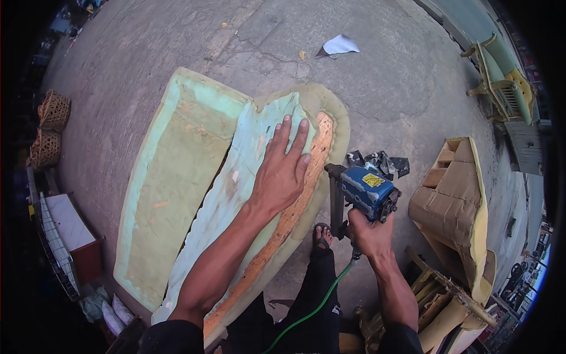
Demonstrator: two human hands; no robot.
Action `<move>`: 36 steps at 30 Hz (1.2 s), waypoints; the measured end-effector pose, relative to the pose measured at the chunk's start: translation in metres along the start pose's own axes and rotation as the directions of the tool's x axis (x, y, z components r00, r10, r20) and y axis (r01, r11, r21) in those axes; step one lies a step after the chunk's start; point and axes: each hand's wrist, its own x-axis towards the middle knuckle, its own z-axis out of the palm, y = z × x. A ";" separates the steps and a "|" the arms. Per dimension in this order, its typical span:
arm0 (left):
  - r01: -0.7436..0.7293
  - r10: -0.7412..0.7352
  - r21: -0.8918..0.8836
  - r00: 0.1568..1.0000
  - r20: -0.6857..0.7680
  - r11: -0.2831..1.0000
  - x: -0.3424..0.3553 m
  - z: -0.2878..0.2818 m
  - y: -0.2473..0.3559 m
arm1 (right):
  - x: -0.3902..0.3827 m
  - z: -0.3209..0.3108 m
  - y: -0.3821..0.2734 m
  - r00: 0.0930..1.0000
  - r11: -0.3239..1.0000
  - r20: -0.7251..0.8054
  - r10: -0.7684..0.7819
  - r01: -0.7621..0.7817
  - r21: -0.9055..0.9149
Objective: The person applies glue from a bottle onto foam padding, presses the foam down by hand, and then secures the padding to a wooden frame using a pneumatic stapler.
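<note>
A foam-padded sofa piece [177, 147] with pale green seat padding stands before me. My left hand [280, 174] lies flat on its light blue covering [250, 135], fingers stretched out toward the far end. Beside that hand runs a bare wooden strip [318, 147], bordered by a thick foam edge [337, 112]. My right hand [371, 233] is wrapped round the grip of a blue and black pneumatic staple gun [367, 187]. The gun's nose is close to the foam edge; whether they touch, I cannot tell. From the grip's base a green air hose [321, 304] trails down past my leg.
Crumpled black plastic [386, 164] lies behind the staple gun. At right stand a cardboard-covered furniture frame [451, 192] and a wooden chair frame [501, 88]. Woven baskets [53, 112] and a white-topped cabinet [71, 221] are at left. A pale scrap [341, 44] lies on the concrete floor.
</note>
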 end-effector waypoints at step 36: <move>0.168 -0.170 0.230 0.985 -0.012 0.959 0.005 0.002 0.014 | 0.046 0.030 -0.024 0.997 1.000 0.076 -0.003 0.003 -0.004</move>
